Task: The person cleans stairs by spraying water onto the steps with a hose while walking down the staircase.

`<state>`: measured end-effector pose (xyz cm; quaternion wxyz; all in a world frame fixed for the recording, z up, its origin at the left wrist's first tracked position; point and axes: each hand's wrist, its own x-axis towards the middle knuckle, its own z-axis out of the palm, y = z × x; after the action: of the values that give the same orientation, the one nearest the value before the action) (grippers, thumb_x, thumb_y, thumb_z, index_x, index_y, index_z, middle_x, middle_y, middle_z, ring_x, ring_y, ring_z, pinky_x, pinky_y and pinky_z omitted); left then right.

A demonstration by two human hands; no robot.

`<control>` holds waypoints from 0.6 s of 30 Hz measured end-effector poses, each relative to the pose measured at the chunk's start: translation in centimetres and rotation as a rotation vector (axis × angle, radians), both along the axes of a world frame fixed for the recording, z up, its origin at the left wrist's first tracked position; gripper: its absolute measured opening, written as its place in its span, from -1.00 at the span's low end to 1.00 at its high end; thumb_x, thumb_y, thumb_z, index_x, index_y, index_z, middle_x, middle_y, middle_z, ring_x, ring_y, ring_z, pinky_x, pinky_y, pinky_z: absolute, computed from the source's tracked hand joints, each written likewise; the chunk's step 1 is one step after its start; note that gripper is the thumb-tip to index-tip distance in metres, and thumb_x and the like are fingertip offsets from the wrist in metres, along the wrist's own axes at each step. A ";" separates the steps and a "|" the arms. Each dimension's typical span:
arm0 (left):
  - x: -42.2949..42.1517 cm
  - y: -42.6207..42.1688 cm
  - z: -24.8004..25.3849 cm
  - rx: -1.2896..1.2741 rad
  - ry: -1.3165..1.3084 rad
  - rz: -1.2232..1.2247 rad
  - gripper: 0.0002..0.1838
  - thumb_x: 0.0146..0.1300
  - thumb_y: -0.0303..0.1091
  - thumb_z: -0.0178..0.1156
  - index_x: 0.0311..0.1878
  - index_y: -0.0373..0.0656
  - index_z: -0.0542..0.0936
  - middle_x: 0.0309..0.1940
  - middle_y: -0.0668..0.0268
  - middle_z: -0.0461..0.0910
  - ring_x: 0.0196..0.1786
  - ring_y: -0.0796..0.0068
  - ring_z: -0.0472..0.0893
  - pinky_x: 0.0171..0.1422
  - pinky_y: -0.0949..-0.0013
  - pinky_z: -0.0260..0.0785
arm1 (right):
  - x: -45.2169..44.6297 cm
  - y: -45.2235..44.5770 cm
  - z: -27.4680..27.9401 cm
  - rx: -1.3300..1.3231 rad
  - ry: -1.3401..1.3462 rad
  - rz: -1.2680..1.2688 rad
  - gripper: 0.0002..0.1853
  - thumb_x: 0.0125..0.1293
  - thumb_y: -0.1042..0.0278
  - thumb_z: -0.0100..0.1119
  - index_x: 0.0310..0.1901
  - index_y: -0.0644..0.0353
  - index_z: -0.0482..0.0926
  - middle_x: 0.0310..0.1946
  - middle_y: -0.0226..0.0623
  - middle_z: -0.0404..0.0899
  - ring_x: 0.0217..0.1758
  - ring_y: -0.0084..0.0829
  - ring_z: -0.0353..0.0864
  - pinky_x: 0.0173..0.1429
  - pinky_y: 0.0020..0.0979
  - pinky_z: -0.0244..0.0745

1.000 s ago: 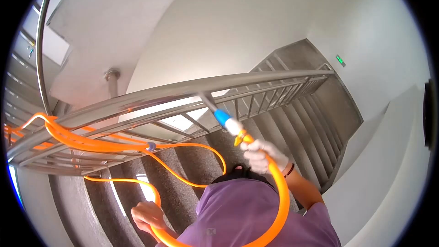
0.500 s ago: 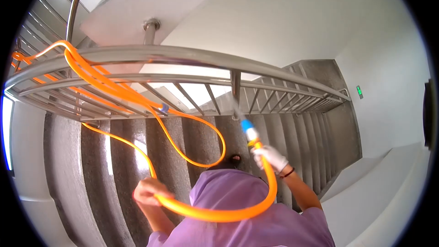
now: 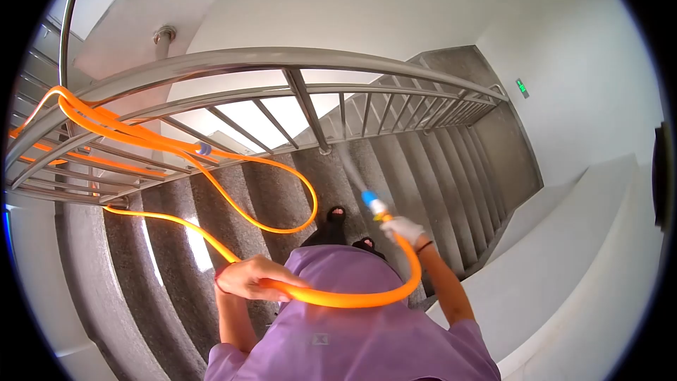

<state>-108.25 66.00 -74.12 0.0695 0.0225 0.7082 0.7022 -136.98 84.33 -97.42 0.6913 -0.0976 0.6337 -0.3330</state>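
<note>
My bare left hand [image 3: 252, 277] is closed around an orange hose [image 3: 356, 300], which bends in a wide curve across the front of my purple top. My right hand [image 3: 403, 229], in a white glove, grips the hose's other end just behind a nozzle [image 3: 374, 204] with a blue tip. A thin stream of water [image 3: 348, 166] leaves the tip toward the stair steps at the foot of the railing. From my left hand the hose runs back over the steps to the left.
A metal railing [image 3: 240, 58] curves along the far side of the stairs, with several hose loops [image 3: 106, 123] draped over it. Grey steps [image 3: 409, 169] descend right to a landing [image 3: 508, 137]. A white ledge [image 3: 557, 240] borders the right; a green sign [image 3: 522, 88] hangs on the wall.
The view has shifted, so railing and draped hose appear farther left. My left hand sits higher and nearer my middle, still on the hose. Both sandalled feet now show on the steps.
</note>
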 end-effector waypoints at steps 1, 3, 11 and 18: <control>0.8 0.3 0.1 -0.004 -0.017 0.012 -0.63 0.06 -0.45 0.21 -0.04 -0.36 0.48 -0.24 0.11 0.58 -0.28 0.35 0.61 -0.21 0.46 0.40 | 1.5 -0.4 0.0 -0.058 -0.061 0.059 -0.82 0.03 0.26 0.06 -0.58 0.12 0.36 -0.76 -0.46 0.32 -0.75 -0.56 0.32 -0.67 -0.50 0.22; 1.7 0.9 0.9 0.001 -0.007 0.045 -0.64 0.07 -0.44 0.21 -0.05 -0.39 0.47 -0.27 0.09 0.58 -0.30 0.37 0.61 -0.23 0.46 0.40 | 3.2 -0.5 -1.6 -0.022 -0.147 0.151 -0.83 0.02 0.27 0.06 -0.57 0.14 0.37 -0.76 -0.44 0.33 -0.76 -0.54 0.31 -0.67 -0.50 0.21; 1.1 4.9 -1.3 0.009 -0.082 0.255 -0.65 0.06 -0.43 0.22 -0.10 -0.43 0.49 -0.35 0.09 0.59 -0.37 0.41 0.62 -0.25 0.50 0.44 | -8.3 6.9 3.2 -0.023 0.226 -0.417 -0.87 0.01 0.34 0.02 -0.41 0.19 0.37 -0.72 -0.41 0.35 -0.76 -0.50 0.34 -0.66 -0.43 0.29; -4.4 6.1 -1.6 -0.084 0.023 0.095 -0.64 0.06 -0.42 0.21 -0.05 -0.36 0.48 -0.29 0.13 0.58 -0.29 0.43 0.59 -0.19 0.49 0.39 | -16.5 11.0 8.4 0.047 0.457 -0.476 -0.89 0.04 0.38 -0.03 -0.38 0.18 0.36 -0.71 -0.41 0.33 -0.76 -0.50 0.32 -0.67 -0.43 0.24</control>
<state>-112.64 72.06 -75.70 0.0289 -0.0061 0.7381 0.6741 -153.51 95.34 -88.97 0.4361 -0.0031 0.7850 -0.4400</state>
